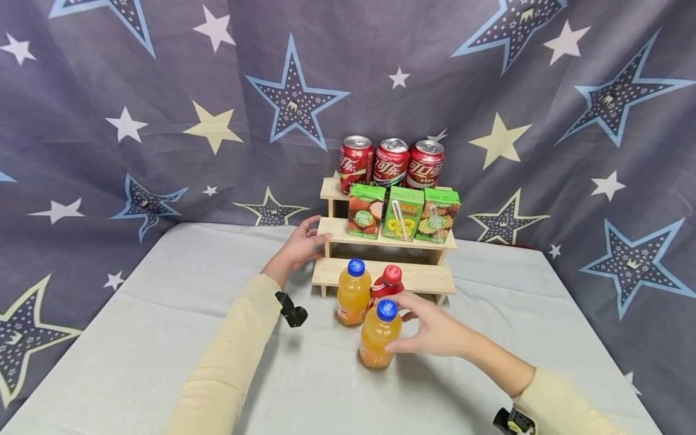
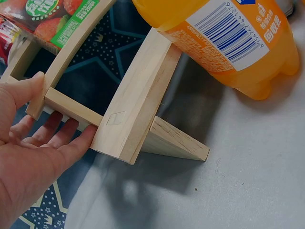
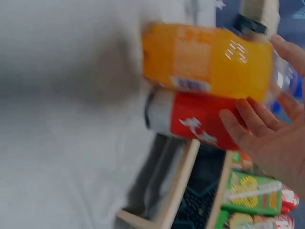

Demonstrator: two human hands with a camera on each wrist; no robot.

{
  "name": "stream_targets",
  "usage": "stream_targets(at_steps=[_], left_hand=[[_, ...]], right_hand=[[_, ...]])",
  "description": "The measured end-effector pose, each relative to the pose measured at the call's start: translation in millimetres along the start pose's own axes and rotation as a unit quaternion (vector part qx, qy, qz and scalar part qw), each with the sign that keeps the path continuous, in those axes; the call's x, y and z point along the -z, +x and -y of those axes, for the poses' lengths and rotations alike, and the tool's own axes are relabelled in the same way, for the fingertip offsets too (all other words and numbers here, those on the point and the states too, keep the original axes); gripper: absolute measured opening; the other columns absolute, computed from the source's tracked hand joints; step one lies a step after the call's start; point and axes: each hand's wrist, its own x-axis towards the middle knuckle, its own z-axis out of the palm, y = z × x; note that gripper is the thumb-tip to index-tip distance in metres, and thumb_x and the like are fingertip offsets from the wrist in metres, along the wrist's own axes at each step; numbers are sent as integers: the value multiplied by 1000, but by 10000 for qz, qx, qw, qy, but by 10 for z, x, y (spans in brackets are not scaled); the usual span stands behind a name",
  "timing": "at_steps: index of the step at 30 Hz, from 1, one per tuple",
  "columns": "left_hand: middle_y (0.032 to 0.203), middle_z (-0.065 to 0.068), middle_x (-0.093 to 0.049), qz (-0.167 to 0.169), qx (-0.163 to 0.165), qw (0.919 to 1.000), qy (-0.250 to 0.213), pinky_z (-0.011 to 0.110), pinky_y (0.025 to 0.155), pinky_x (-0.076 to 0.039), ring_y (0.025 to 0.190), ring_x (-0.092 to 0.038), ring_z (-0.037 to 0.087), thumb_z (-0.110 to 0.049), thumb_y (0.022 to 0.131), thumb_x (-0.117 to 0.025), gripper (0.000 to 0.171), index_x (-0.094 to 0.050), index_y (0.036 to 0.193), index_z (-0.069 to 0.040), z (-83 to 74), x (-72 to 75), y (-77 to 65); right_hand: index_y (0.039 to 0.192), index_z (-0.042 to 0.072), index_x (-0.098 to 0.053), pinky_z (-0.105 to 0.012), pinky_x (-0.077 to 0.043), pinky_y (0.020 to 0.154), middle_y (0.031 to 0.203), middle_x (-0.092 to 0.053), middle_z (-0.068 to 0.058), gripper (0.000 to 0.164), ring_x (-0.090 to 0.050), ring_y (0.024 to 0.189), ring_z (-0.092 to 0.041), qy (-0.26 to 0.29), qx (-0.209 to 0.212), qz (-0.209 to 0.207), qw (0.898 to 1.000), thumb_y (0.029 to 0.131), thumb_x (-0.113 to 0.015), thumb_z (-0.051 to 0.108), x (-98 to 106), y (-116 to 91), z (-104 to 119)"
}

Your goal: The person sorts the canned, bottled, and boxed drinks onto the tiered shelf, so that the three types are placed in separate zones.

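Observation:
A small three-step wooden stand is on the table. My left hand grips its left side, thumb over the middle step's edge and fingers against the upright. An orange-drink bottle with a blue cap stands nearest me. My right hand is around its upper part, thumb at the side and fingers behind, spread rather than wrapped; how firmly they touch is unclear. Behind it is a red-capped bottle, partly hidden by that hand. A second orange-drink bottle stands to the left, before the lowest step.
Three red cola cans line the top step. Three green juice cartons fill the middle step. A grey cloth covers the table. A star-patterned curtain hangs close behind the stand and at both sides.

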Motion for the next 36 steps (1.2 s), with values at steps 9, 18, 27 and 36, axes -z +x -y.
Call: stream_targets(at_steps=[9, 18, 27, 36], left_hand=[[144, 21, -34, 8, 9, 10000, -42, 56, 103, -40, 129, -40, 41, -10, 94, -55, 67, -17, 149, -18, -4, -4, 1], [144, 22, -33, 28, 18, 10000, -71, 56, 102, -40, 130, -39, 41, -9, 94, -54, 67, -17, 149, -17, -4, 0, -10], [144, 21, -34, 47, 11, 10000, -78, 56, 102, -40, 130, -41, 40, -9, 94, -54, 67, -17, 148, -18, 1, -7, 14], [144, 22, -33, 57, -27, 10000, -47, 56, 102, -41, 129, -41, 40, -8, 94, -53, 66, -17, 148, -17, 0, -3, -2]], right_hand=[[125, 8, -54, -27, -55, 86, 117, -59, -4, 61, -58, 107, -22, 127, -123, -830, 9964, 74, -80, 29, -229, -9, -22], [120, 11, -57, -23, -55, 79, 110, -61, -2, 58, -59, 102, -21, -51, -384, -1134, 9928, 71, -82, 31, -194, -130, -23], [120, 8, -57, -24, -56, 79, 112, -63, -2, 61, -60, 99, -14, -191, -379, -1484, 9880, 69, -84, 28, 55, -302, -25], [118, 9, -57, -23, -56, 78, 111, -64, -4, 57, -58, 95, -1, -511, -391, -1861, 9804, 69, -83, 21, 408, -411, -17]])
